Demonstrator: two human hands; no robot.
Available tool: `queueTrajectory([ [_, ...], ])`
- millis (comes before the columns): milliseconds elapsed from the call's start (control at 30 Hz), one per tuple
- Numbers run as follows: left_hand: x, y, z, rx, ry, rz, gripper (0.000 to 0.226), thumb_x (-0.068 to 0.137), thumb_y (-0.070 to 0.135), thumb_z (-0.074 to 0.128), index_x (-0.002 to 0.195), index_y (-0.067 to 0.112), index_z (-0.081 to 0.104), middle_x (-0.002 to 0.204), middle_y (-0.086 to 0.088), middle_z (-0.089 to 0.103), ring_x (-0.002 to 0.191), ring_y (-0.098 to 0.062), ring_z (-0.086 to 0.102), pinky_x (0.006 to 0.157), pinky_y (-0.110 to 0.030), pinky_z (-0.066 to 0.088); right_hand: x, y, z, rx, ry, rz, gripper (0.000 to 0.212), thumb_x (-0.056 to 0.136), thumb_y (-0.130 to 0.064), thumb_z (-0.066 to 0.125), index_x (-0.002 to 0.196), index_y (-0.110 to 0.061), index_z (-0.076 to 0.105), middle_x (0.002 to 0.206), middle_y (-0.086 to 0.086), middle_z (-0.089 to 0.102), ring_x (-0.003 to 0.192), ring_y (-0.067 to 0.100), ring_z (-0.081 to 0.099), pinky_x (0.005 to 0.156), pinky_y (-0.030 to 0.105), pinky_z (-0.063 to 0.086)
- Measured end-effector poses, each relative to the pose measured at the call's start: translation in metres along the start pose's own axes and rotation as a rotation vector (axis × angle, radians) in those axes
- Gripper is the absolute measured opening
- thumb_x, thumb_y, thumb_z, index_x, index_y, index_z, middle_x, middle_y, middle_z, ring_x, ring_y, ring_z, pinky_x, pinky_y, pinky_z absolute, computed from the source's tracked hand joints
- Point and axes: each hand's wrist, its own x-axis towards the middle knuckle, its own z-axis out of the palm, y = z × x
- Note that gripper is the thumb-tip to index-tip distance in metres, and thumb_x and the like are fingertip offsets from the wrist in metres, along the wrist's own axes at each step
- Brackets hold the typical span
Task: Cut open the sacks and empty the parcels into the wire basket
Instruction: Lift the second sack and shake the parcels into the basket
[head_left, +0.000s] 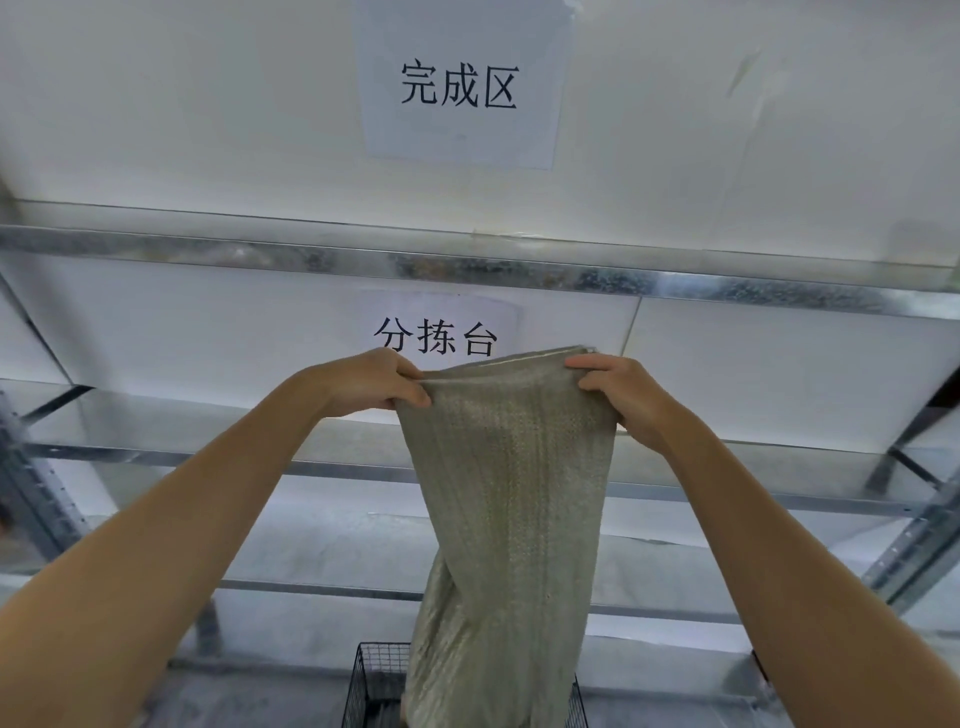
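Note:
A grey-green woven sack (506, 509) hangs upside down in front of me, long and limp. My left hand (371, 382) grips its upper left corner and my right hand (626, 397) grips its upper right corner, both raised at chest height. The sack's lower end drops into a black wire basket (376, 675) at the bottom of the view. The sack covers most of the basket. Something dark lies inside the basket, too hidden to name.
A galvanised metal shelf rack (467, 270) stands right behind the sack, with several shelves and angled side posts (914, 551). Two paper signs (460, 88) with black characters hang on the white wall behind it.

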Motion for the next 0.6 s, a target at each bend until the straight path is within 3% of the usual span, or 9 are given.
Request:
queueTrajectory([
  [67, 0.005, -0.004, 0.004, 0.206, 0.048, 0.003, 0.026, 0.084, 0.011, 0.064, 0.108, -0.001, 0.064, 0.104, -0.01, 0.064, 0.098, -0.02, 0.057, 0.079, -0.025, 0.043, -0.004, -0.004, -0.003, -0.004, -0.172, 0.049, 0.042, 0.09, 0.002, 0.05, 0.129, -0.011, 0.055, 0.123, 0.007, 0.047, 0.103, 0.022, 0.051, 0.086, 0.03, 0.046],
  [167, 0.012, -0.012, 0.007, 0.338, 0.079, 0.002, 0.02, 0.081, 0.01, 0.065, 0.094, -0.005, 0.065, 0.085, -0.012, 0.059, 0.079, -0.02, 0.051, 0.067, -0.026, 0.039, -0.005, -0.005, -0.005, -0.238, -0.252, 0.035, 0.04, 0.088, 0.001, 0.055, 0.127, -0.009, 0.054, 0.115, 0.009, 0.051, 0.097, 0.018, 0.052, 0.079, 0.027, 0.049],
  [233, 0.014, -0.016, 0.007, 0.36, 0.13, 0.008, 0.011, 0.082, 0.008, 0.064, 0.082, -0.003, 0.064, 0.076, -0.01, 0.056, 0.071, -0.019, 0.049, 0.063, -0.026, 0.038, -0.004, -0.003, -0.002, -0.386, -0.251, 0.022, 0.027, 0.086, -0.001, 0.058, 0.112, -0.002, 0.061, 0.101, 0.013, 0.057, 0.087, 0.019, 0.052, 0.076, 0.031, 0.046],
  [300, 0.014, -0.017, 0.007, 0.376, 0.183, 0.018, 0.013, 0.086, 0.008, 0.06, 0.074, 0.001, 0.061, 0.071, -0.008, 0.054, 0.067, -0.018, 0.047, 0.062, -0.026, 0.037, -0.002, -0.001, 0.002, -0.44, -0.199, 0.033, 0.006, 0.084, -0.002, 0.06, 0.087, 0.003, 0.06, 0.08, 0.01, 0.054, 0.071, 0.016, 0.049, 0.064, 0.026, 0.039],
  [333, 0.015, -0.018, 0.006, 0.383, 0.189, 0.023, 0.015, 0.087, 0.009, 0.059, 0.075, 0.0, 0.061, 0.072, -0.009, 0.054, 0.068, -0.019, 0.047, 0.063, -0.027, 0.037, -0.002, 0.0, 0.003, -0.443, -0.163, 0.035, 0.007, 0.083, -0.002, 0.061, 0.08, 0.002, 0.058, 0.074, 0.009, 0.052, 0.066, 0.015, 0.047, 0.06, 0.024, 0.037],
  [400, 0.015, -0.02, 0.002, 0.359, 0.172, 0.034, 0.016, 0.089, 0.012, 0.059, 0.085, -0.002, 0.066, 0.081, -0.011, 0.059, 0.076, -0.021, 0.05, 0.069, -0.029, 0.038, 0.0, 0.004, 0.002, -0.422, -0.092, 0.03, 0.014, 0.081, -0.005, 0.064, 0.078, 0.008, 0.06, 0.075, 0.012, 0.053, 0.066, 0.017, 0.048, 0.06, 0.026, 0.037],
  [467, 0.012, -0.021, -0.004, 0.235, 0.163, 0.028, 0.019, 0.09, 0.015, 0.061, 0.101, 0.001, 0.068, 0.097, -0.009, 0.063, 0.089, -0.02, 0.053, 0.08, -0.031, 0.04, 0.0, 0.006, 0.0, -0.364, -0.03, 0.019, 0.028, 0.08, -0.011, 0.069, 0.089, 0.015, 0.064, 0.08, 0.013, 0.057, 0.072, 0.019, 0.051, 0.064, 0.028, 0.039],
  [600, 0.008, -0.026, -0.01, -0.084, 0.182, -0.017, 0.038, 0.091, 0.017, 0.061, 0.126, 0.004, 0.057, 0.123, -0.005, 0.059, 0.116, -0.023, 0.052, 0.107, -0.038, 0.039, -0.004, 0.007, -0.003, -0.183, 0.043, 0.025, 0.034, 0.083, -0.02, 0.07, 0.094, 0.011, 0.064, 0.083, 0.009, 0.056, 0.077, 0.018, 0.05, 0.066, 0.026, 0.039],
])
